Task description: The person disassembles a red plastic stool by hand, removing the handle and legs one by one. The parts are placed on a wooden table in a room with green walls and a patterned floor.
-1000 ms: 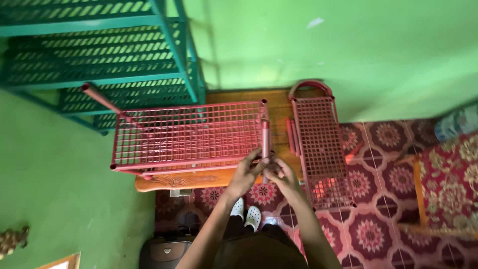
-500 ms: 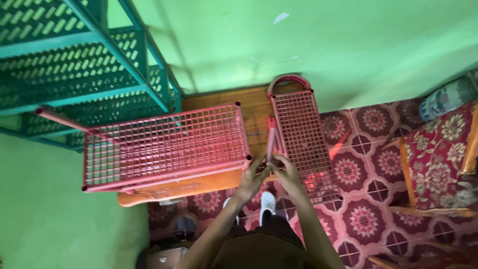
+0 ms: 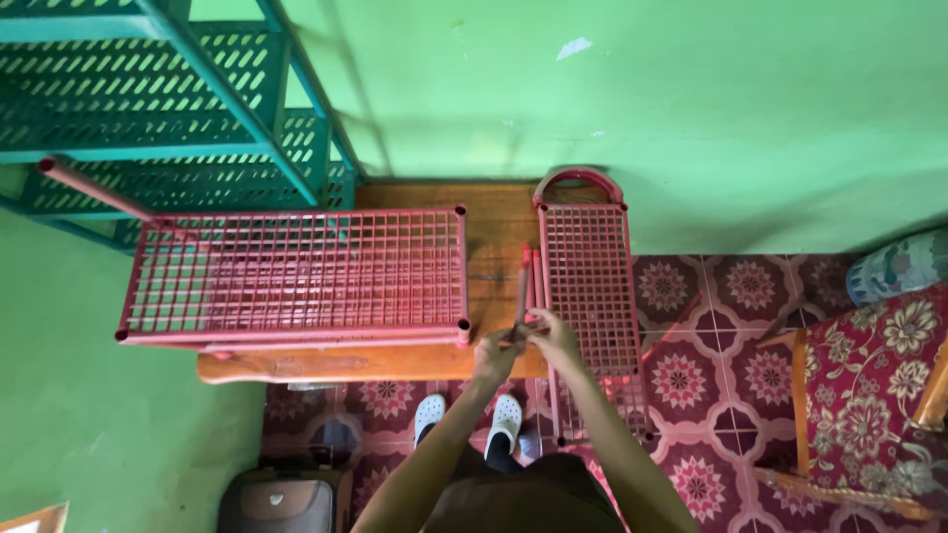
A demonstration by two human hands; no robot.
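Over the wooden surface (image 3: 494,212), the left hand (image 3: 494,353) and right hand (image 3: 553,336) together grasp one red tube (image 3: 520,291), between two red mesh shelves: one wide (image 3: 296,271), one narrow (image 3: 591,281).

Your left hand (image 3: 496,355) and right hand (image 3: 555,339) meet at the near end of a red tube (image 3: 520,291), fingers pinching it over the wooden tabletop (image 3: 494,227). At nine o'clock lies a red grid shelf (image 3: 296,271); at three o'clock, a narrower red grid panel (image 3: 591,281).
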